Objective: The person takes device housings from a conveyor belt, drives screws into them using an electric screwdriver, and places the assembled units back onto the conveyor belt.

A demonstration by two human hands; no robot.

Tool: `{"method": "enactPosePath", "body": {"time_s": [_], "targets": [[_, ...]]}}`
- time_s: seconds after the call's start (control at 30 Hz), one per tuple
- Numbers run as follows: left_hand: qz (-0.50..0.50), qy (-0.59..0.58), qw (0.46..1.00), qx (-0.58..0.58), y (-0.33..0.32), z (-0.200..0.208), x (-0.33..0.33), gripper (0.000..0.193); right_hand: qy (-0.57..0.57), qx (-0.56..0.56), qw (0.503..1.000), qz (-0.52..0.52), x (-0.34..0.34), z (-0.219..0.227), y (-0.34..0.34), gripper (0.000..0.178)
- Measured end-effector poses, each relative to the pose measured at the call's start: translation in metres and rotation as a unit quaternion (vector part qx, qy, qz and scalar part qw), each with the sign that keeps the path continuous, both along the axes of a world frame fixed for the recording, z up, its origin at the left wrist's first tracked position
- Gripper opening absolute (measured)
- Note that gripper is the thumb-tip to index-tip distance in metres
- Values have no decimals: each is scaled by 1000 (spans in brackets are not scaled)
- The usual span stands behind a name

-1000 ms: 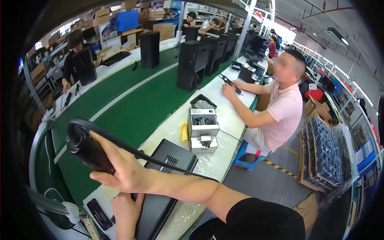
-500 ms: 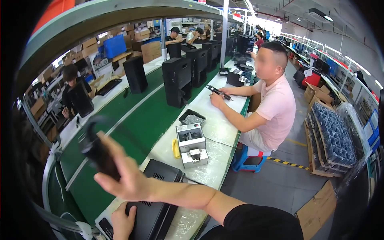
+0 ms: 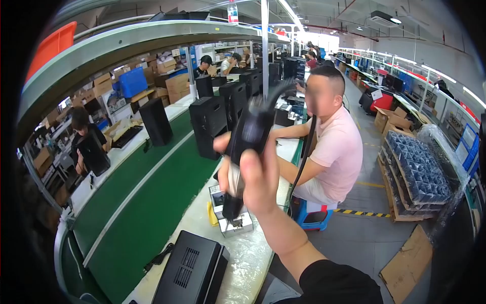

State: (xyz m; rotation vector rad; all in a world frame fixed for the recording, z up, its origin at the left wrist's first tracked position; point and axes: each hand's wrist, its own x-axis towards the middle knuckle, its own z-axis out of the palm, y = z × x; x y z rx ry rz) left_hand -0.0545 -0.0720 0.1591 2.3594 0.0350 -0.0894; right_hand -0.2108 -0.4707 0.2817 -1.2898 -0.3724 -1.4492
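My right hand (image 3: 260, 182) is raised over the workbench, its fingers wrapped around a black electric screwdriver (image 3: 253, 129). The tool is tilted, and a black cable (image 3: 306, 152) hangs from its upper end. Its lower tip overlaps the small grey-white screw feeder (image 3: 235, 226) on the bench, but I cannot tell if the two touch. Hand and tool hide much of the feeder. Nearer to me lies a black speaker cabinet (image 3: 190, 271) with two slotted vents facing up. My left hand is out of view.
Left of the bench runs a green conveyor (image 3: 147, 202). Several black speaker cabinets (image 3: 207, 121) stand along it. A co-worker in a pink shirt (image 3: 336, 147) sits at the right bench edge on a blue stool (image 3: 311, 215). A coiled black cord (image 3: 159, 257) lies beside the near cabinet.
My right hand has swung the screwdriver from the left, over the conveyor, rightward to above the screw feeder. My left hand, earlier on the near cabinet, has left the view. The view has shifted.
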Motion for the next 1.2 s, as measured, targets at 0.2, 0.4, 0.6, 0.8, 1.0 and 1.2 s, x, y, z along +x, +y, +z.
{"method": "enactPosePath", "body": {"time_s": [0.2, 0.4, 0.6, 0.8, 1.0, 1.2], "targets": [[150, -12, 988, -36, -2, 18, -2, 54, 64, 19, 996, -54, -13, -65, -5, 50], [-109, -44, 993, 0, -71, 114, -9, 59, 123, 29, 982, -140, -18, -108, -18, 53], [-446, -197, 870, 74, -161, 121, 12, 34, 117, 20, 961, -251, -6, -131, -48, 51], [-452, -159, 875, 66, -160, 119, 13, 58, 111, 3, 963, -247, 15, -153, -67, 45], [-438, -139, 887, 41, -160, 109, 17, 65, 107, -8, 973, -204, 43, -180, -61, 52], [-430, -124, 894, 38, -161, 114, 16, 60, 153, -67, 967, -194, 58, -218, -55, 63]]}}
